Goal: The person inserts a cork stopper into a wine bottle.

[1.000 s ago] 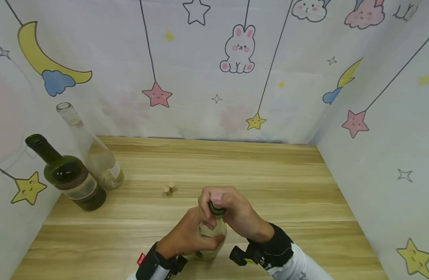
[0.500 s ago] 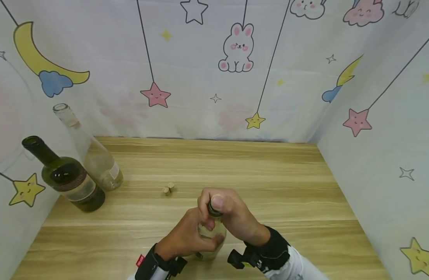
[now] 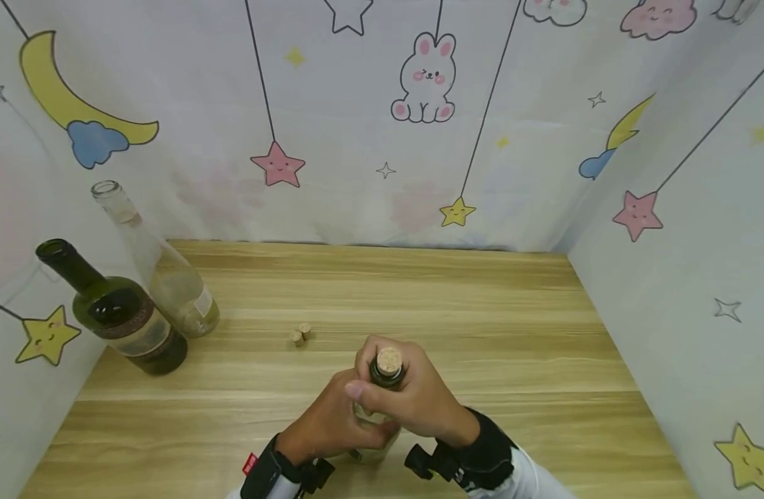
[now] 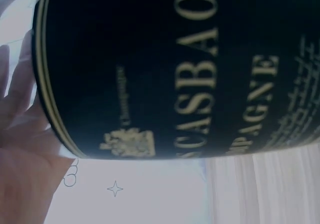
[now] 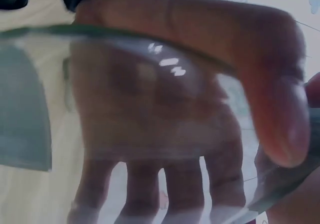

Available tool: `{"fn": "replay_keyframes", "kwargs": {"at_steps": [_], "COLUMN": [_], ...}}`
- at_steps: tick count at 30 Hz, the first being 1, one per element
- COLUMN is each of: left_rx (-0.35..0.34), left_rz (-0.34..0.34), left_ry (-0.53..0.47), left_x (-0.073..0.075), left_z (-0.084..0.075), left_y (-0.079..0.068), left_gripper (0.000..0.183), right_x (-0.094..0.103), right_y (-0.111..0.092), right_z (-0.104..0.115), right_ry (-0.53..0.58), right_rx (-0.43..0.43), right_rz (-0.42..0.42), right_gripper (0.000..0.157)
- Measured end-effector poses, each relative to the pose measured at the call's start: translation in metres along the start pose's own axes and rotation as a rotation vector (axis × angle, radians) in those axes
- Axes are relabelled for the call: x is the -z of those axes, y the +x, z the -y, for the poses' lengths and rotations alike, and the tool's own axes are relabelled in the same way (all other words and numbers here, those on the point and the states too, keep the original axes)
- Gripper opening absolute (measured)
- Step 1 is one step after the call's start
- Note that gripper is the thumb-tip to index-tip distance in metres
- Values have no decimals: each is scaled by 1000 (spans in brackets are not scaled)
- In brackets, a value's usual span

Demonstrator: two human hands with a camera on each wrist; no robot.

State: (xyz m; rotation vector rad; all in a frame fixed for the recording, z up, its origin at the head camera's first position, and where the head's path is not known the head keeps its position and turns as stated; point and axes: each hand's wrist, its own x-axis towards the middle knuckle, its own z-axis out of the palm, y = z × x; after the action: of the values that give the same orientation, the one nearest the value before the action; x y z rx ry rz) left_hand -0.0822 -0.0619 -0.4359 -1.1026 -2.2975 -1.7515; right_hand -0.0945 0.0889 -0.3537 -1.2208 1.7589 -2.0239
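Observation:
A champagne bottle [image 3: 386, 380] of pale green glass stands upright at the front of the table, a cork [image 3: 390, 360] showing in its mouth. My left hand [image 3: 334, 419] grips the bottle's body from the left. Around the neck, just below the rim, curls my right hand [image 3: 430, 398], its thumb laid across the front. A black label [image 4: 200, 73] with gold lettering fills the left wrist view. In the right wrist view, fingers show through the clear glass [image 5: 150, 134]. Both hands cover much of the bottle in the head view.
Two small corks [image 3: 300, 335] lie on the wooden table [image 3: 469, 312], left of the hands. Farther left stand a dark green wine bottle [image 3: 129, 319] and a clear glass bottle [image 3: 176, 281]. A patterned cloth [image 3: 350, 125] walls the back and sides.
My right thumb has come off the bottle's top and moved down to the left across the neck, uncovering the cork. The left hand keeps its grip on the body.

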Motion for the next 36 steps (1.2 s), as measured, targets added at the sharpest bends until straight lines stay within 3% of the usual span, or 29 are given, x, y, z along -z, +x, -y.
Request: {"fn": "replay_keyframes", "kwargs": {"at_steps": [7,19,24,28,33,36], "left_rx": [53,47,76,73,23,42], "left_rz": [3,11,37,48,11,-10], "left_ry": [-78,-115,-137,-151,-80,-10], "left_x": [0,2,4,6,11,17], "left_z": [4,0,-4,-5,-7,-8], "left_y": [-3,-3,-1,2,4,2], "left_gripper": [43,44,44,49,62,74], "right_x": [-6,-11,-10,-8,2,16], "right_y": [-1,-4,-4,-4,-7,-10], "right_z": [-3,-12,-13,-12,-9,-4], "right_ry": [-81,-109,-110,-165,-183,-179], "right_rx": [21,74,86,103,114,119], "right_rz": [-67,-106,-98,-97,-109,-138], "right_gripper": [20,20,21,20,20,21]}}
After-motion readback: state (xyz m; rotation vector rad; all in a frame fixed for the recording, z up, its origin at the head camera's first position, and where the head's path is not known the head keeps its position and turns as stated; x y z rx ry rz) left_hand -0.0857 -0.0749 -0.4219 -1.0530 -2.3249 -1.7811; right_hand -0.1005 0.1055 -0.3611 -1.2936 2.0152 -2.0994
